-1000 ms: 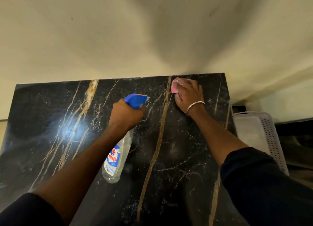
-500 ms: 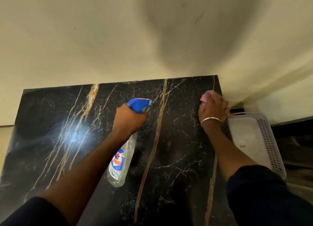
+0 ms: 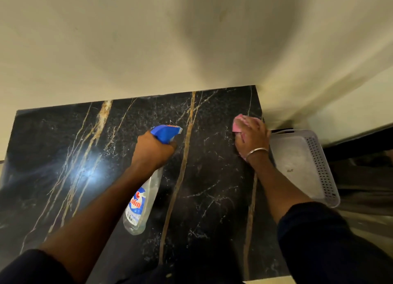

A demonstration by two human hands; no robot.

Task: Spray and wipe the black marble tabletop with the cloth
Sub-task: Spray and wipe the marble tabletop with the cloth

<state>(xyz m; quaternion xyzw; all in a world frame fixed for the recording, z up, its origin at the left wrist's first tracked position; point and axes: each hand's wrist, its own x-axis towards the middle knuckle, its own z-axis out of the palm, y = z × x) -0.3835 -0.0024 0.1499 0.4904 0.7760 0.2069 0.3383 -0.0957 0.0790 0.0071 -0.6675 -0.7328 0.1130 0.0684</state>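
Right hand presses the crumpled pink cloth, fingers flat, at the upper-right corner of the black gold-veined marble bench. The remaining stone lies leftward. Left hand grips the clear blue-triggered spray bottle, mid-frame.

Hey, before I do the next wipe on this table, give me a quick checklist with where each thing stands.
1. Cloth under right hand, on tabletop: ok.
2. Left hand grips bottle: ok.
3. Nozzle aimed over tabletop, not at the wall: ok.
4. Basket clear of the cloth at the right edge: not ok, it sits close beside the hand.
5. Tabletop wet with spray: cannot tell, glare.
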